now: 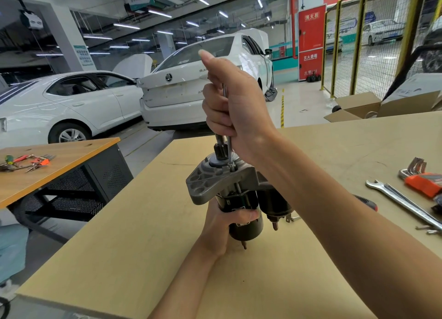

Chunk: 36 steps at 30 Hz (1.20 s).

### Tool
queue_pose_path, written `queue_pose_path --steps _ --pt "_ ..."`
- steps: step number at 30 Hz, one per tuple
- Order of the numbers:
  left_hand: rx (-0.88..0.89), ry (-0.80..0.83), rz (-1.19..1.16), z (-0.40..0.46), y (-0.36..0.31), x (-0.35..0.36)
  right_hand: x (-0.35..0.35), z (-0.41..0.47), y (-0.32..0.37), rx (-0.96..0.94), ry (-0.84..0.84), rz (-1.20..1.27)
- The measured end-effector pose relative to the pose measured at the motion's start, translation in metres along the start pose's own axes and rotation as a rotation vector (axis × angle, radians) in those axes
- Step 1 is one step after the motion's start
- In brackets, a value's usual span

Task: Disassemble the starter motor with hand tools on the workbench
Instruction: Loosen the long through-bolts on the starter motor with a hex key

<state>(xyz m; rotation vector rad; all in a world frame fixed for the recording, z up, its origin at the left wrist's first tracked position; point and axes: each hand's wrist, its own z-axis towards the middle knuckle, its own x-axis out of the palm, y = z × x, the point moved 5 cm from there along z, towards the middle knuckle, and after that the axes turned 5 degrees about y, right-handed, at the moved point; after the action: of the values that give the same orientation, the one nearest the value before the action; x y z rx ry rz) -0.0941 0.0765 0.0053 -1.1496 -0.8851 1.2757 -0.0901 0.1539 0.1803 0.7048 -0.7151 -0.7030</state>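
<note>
My left hand [224, 225] grips the starter motor [239, 199] upright above the worktop [143, 247], right hand [229, 108] clasps the long bolt [230, 151] rising from its housing; risk: tilting binds it.

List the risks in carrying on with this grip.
The starter motor is held upright off the workbench by the left hand alone; it may twist or drop. The right hand grips a thin metal tool set in the housing; a slip could jab the left hand's fingers.
</note>
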Motion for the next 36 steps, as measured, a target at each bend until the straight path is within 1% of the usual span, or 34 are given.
queue_pose_path --steps 5,12,17,24,31,36 --pt "-0.004 0.024 0.009 -0.001 -0.002 0.002 0.001 0.000 0.000 0.012 0.006 0.035" --pt "-0.010 0.000 0.005 -0.002 -0.003 0.001 0.005 -0.001 -0.003 -0.033 0.086 -0.106" --pt "0.012 -0.002 -0.056 -0.001 -0.004 0.002 0.008 -0.002 -0.010 -0.001 0.115 -0.065" --pt "0.012 0.022 -0.091 0.000 -0.004 0.002 0.005 -0.001 -0.009 -0.042 0.069 -0.077" --pt "0.024 0.033 -0.083 -0.001 -0.005 0.003 0.004 -0.002 -0.011 -0.022 0.033 -0.097" --pt "0.029 0.034 -0.022 0.000 -0.004 0.002 0.005 -0.002 -0.011 -0.014 0.044 -0.044"
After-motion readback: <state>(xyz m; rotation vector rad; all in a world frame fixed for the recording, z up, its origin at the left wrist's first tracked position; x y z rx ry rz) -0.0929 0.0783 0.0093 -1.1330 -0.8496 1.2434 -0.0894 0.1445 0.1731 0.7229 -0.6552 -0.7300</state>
